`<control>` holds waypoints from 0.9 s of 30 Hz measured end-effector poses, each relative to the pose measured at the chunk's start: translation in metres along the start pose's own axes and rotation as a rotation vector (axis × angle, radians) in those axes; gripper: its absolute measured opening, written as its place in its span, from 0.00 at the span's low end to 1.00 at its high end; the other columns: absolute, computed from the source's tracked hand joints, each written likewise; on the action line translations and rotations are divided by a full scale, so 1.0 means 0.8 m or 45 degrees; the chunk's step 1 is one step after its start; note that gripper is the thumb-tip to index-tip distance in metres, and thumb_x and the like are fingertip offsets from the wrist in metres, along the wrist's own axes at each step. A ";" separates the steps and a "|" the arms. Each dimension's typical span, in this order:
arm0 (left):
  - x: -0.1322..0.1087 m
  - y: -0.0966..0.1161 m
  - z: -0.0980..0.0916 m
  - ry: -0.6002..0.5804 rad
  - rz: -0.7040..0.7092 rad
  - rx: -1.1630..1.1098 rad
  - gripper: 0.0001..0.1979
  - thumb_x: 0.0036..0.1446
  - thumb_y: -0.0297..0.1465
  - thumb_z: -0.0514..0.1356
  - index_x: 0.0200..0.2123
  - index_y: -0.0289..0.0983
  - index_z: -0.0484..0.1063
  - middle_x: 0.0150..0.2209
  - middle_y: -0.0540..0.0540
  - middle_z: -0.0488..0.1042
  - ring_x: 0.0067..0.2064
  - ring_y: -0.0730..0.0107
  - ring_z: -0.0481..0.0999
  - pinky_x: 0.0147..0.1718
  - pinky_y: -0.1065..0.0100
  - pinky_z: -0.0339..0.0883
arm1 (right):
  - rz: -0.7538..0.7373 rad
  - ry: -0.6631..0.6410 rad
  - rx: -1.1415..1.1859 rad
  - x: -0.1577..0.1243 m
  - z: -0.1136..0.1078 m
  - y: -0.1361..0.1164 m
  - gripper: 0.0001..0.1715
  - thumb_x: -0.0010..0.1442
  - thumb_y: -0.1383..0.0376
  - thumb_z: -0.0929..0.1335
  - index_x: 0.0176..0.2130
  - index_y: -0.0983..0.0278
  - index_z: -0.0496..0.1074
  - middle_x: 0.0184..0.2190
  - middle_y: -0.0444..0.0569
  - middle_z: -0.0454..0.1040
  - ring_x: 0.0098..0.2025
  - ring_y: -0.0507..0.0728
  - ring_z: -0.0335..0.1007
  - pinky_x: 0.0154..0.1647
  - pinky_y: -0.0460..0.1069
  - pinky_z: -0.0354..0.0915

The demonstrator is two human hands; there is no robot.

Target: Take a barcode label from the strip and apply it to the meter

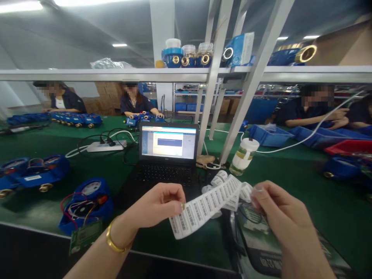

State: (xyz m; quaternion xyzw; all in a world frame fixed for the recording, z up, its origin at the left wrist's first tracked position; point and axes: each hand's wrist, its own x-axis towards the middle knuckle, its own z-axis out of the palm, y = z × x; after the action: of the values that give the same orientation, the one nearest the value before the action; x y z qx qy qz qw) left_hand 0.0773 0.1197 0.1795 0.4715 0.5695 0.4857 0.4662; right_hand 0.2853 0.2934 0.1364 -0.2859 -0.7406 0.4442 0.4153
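My left hand [162,205] pinches the near end of a white strip of barcode labels [207,203] between thumb and fingers. The strip runs away to the right and curls into loose coils [219,177] on the bench. Beside those coils, my right hand [279,209] is closed with thumb and fingertips together; what they hold, if anything, is blurred. Behind my left hand stands an open laptop [167,141] with its screen lit. A blue water meter [87,205] with red and yellow wires and a green circuit board [85,236] lies to the left.
A lidded jar [244,157] stands by the shelf post [235,116]. At left are a power strip [107,145] and more blue meters [35,172]. A dark printed mat or bag [261,248] lies under my right hand. Several people work across the green bench [116,166], near blue bins [270,135].
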 end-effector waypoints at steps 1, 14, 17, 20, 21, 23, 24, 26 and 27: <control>0.008 0.005 0.004 -0.034 -0.002 0.066 0.06 0.51 0.31 0.57 0.25 0.36 0.66 0.26 0.48 0.71 0.27 0.71 0.71 0.24 0.74 0.62 | -0.162 -0.123 0.015 -0.001 0.007 -0.018 0.20 0.60 0.49 0.66 0.29 0.63 0.72 0.24 0.49 0.67 0.25 0.57 0.62 0.21 0.45 0.58; 0.033 -0.024 0.010 -0.060 -0.132 -0.260 0.15 0.43 0.36 0.65 0.29 0.34 0.65 0.28 0.48 0.71 0.28 0.75 0.69 0.24 0.77 0.58 | -0.304 -0.662 -0.177 0.024 0.033 -0.027 0.12 0.59 0.62 0.63 0.28 0.65 0.67 0.24 0.43 0.67 0.26 0.52 0.60 0.24 0.44 0.54; 0.029 -0.028 0.006 -0.019 -0.068 -0.427 0.19 0.41 0.34 0.68 0.30 0.36 0.61 0.30 0.49 0.72 0.31 0.71 0.71 0.27 0.75 0.62 | -0.243 -0.657 -0.126 0.023 0.030 -0.023 0.12 0.58 0.61 0.62 0.27 0.65 0.66 0.23 0.43 0.65 0.26 0.52 0.60 0.24 0.44 0.54; 0.028 -0.022 0.001 0.124 -0.006 -0.426 0.17 0.43 0.31 0.68 0.34 0.36 0.64 0.30 0.49 0.72 0.32 0.72 0.71 0.29 0.73 0.63 | -0.201 -0.652 -0.083 0.022 0.028 -0.020 0.13 0.58 0.59 0.62 0.28 0.65 0.65 0.23 0.43 0.64 0.25 0.52 0.59 0.23 0.44 0.54; 0.027 -0.019 -0.002 0.160 0.014 -0.406 0.17 0.44 0.30 0.68 0.36 0.36 0.66 0.31 0.49 0.72 0.33 0.72 0.70 0.30 0.73 0.64 | -0.186 -0.657 -0.079 0.022 0.027 -0.019 0.14 0.59 0.58 0.62 0.28 0.65 0.65 0.24 0.43 0.64 0.26 0.52 0.59 0.23 0.44 0.54; 0.025 -0.014 -0.009 0.205 0.020 -0.348 0.16 0.46 0.30 0.66 0.39 0.36 0.69 0.35 0.48 0.72 0.36 0.72 0.70 0.33 0.73 0.65 | -0.160 -0.675 -0.094 0.021 0.025 -0.017 0.16 0.60 0.56 0.62 0.28 0.65 0.66 0.25 0.44 0.65 0.26 0.53 0.60 0.23 0.44 0.55; 0.024 -0.013 -0.013 0.220 0.006 -0.317 0.14 0.47 0.29 0.65 0.39 0.35 0.70 0.35 0.48 0.72 0.36 0.72 0.70 0.34 0.73 0.65 | -0.155 -0.680 -0.112 0.021 0.025 -0.015 0.17 0.60 0.55 0.62 0.28 0.65 0.66 0.25 0.45 0.65 0.27 0.53 0.60 0.23 0.45 0.55; 0.022 -0.011 -0.019 0.269 -0.027 -0.283 0.08 0.48 0.27 0.63 0.34 0.34 0.70 0.34 0.48 0.72 0.36 0.72 0.70 0.34 0.73 0.66 | -0.161 -0.678 -0.146 0.021 0.024 -0.012 0.17 0.60 0.55 0.61 0.28 0.65 0.66 0.25 0.45 0.65 0.27 0.54 0.60 0.24 0.45 0.54; 0.021 -0.011 -0.022 0.303 -0.031 -0.292 0.06 0.48 0.26 0.63 0.32 0.34 0.70 0.32 0.48 0.72 0.36 0.72 0.71 0.34 0.73 0.66 | -0.169 -0.673 -0.154 0.021 0.023 -0.011 0.18 0.60 0.55 0.61 0.28 0.65 0.66 0.25 0.45 0.65 0.27 0.54 0.59 0.24 0.45 0.54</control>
State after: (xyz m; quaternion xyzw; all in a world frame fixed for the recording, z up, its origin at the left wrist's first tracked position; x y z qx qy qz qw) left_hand 0.0575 0.1336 0.1713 0.3473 0.5672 0.5943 0.4521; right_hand 0.2603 0.2950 0.1457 -0.1352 -0.8655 0.4302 0.2181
